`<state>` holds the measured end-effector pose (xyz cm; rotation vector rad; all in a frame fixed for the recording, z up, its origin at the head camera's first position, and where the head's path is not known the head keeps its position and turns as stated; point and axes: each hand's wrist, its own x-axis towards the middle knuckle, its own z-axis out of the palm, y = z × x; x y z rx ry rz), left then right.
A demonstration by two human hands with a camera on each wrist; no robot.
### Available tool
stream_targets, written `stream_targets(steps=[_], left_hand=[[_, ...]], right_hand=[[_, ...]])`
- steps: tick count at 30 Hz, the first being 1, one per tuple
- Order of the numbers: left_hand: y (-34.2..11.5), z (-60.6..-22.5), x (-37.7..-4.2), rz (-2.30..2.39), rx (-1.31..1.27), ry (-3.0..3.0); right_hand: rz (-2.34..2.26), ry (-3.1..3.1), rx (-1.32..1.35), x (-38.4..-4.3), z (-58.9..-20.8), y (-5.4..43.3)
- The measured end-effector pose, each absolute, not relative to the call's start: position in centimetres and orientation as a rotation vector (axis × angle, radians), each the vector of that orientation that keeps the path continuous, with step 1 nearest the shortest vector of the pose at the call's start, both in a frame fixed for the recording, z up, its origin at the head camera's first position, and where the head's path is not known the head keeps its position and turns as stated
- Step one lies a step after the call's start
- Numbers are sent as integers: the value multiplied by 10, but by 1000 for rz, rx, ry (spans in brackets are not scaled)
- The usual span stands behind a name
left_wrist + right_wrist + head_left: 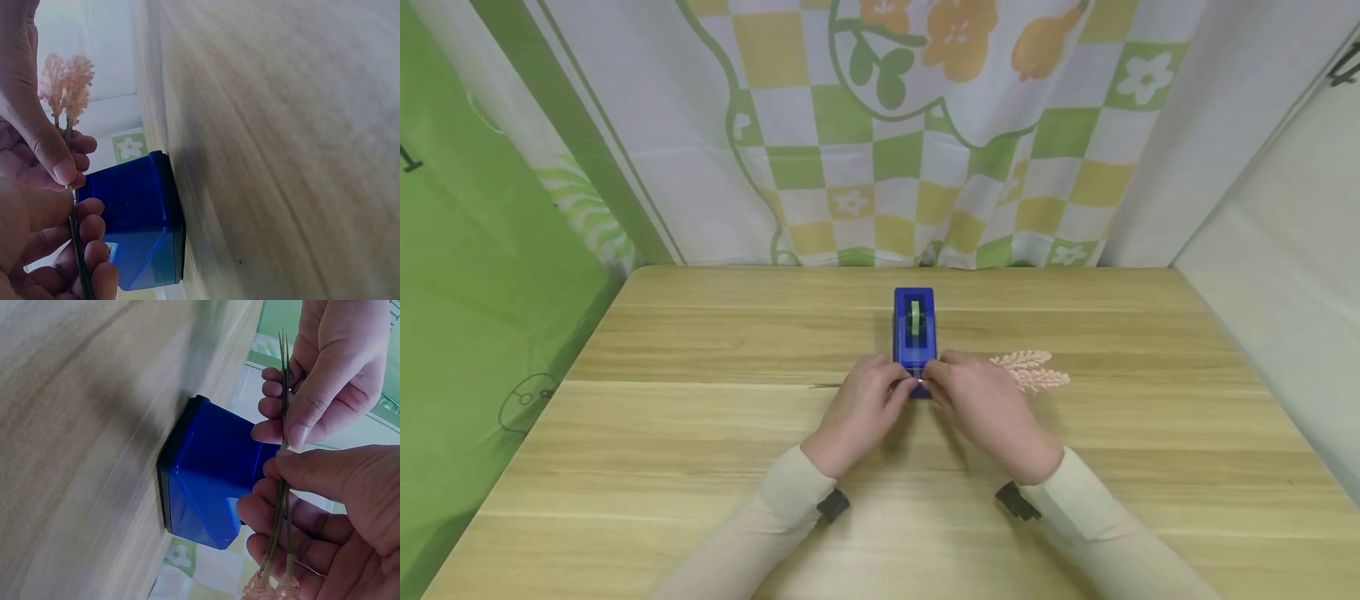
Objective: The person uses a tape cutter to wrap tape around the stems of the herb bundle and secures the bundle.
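Observation:
Two pink flower sprigs [1037, 377] with thin green stems lie crosswise between my hands, just above the front of a blue tape dispenser [916, 357]. My left hand [861, 404] pinches the stems on the bare side, and their ends stick out to its left. Close beside it, my right hand [988, 404] pinches the same stems [279, 515] nearer the blossoms [76, 84]. The fingertips of both hands nearly meet over the dispenser's cutting edge. A small whitish bit shows between them; whether it is tape I cannot tell.
The dispenser stands on a wood-grain table [700, 450] and carries a roll of greenish tape [915, 318]. Behind the table's far edge hangs a checked curtain [850, 175]. A green cloth [475, 250] is at the left and a white one [1285, 250] at the right.

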<state>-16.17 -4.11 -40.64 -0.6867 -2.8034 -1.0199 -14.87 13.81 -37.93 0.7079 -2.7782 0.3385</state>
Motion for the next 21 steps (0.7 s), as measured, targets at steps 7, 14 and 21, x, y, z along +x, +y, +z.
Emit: stream_targets(steps=[7, 14, 21], left_hand=[[-40, -405, -162, -1031, -673, -2769], [-40, -406, -164, -1031, -672, -2751], [-40, -408, -165, -1035, -668, -2738]], right_hand=[[348, -2774, 708, -150, -379, 137], [368, -2795, 703, -151, -379, 137], [416, -2830, 695, -152, -379, 137]])
